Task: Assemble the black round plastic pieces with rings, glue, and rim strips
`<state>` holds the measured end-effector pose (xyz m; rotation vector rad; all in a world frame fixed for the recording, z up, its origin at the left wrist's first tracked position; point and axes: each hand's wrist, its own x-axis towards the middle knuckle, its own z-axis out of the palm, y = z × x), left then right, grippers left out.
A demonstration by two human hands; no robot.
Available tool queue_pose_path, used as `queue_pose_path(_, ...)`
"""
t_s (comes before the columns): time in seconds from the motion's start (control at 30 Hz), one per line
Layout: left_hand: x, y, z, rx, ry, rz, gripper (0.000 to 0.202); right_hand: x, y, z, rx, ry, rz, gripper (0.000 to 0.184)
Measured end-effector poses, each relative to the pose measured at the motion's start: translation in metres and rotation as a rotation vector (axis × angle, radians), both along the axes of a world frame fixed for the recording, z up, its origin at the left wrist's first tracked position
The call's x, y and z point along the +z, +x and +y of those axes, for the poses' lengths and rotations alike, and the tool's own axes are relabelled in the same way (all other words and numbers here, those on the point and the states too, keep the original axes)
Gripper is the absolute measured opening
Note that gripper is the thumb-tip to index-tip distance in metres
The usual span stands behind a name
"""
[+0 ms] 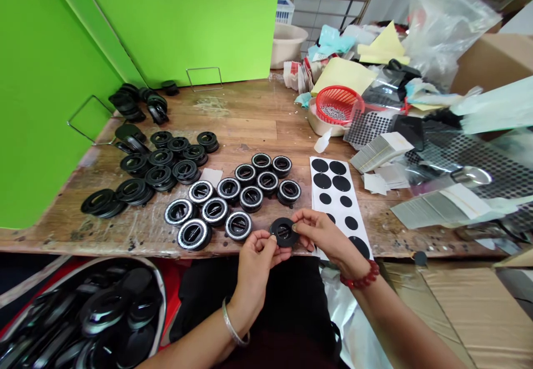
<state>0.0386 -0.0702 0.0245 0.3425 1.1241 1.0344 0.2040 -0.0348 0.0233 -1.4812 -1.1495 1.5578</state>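
Note:
Between my hands, at the table's front edge, is a black round part (pixel 284 238) with a bar across its centre opening. My left hand (pixel 259 255) pinches its left rim between thumb and fingers. From the other side my right hand (pixel 318 231) grips it, the thumb lying on its upper right face. Just right of it, partly under my right wrist, lies a white sheet (pixel 335 209) of black round stickers in large and small sizes. Several round parts with pale rings (pixel 215 211) stand to the left. Behind those are several stacked all-black round parts (pixel 160 178).
Tall green panels (pixel 179 24) bound the table's back left. A red basket (pixel 339 102) holds small metal pieces. On the right are stacked cards (pixel 381 151), a perforated plastic sheet (pixel 368 127) and a cardboard box (pixel 491 60). Below left, a lined bin (pixel 163 297) holds glossy black parts.

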Motion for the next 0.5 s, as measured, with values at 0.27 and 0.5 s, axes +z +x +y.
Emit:
queue_pose_path(0.27,-0.004,-0.002,-0.003,0.008,0.046,-0.042,0.055,-0.002,-0.023,0.013,0.101,0.274,-0.638,0.034)
queue_pose_path(0.5,0.001,-0.005,-0.003,0.010,0.085,-0.105,0.051,0.004,-0.016,-0.005,0.217,0.321,-0.485,0.040)
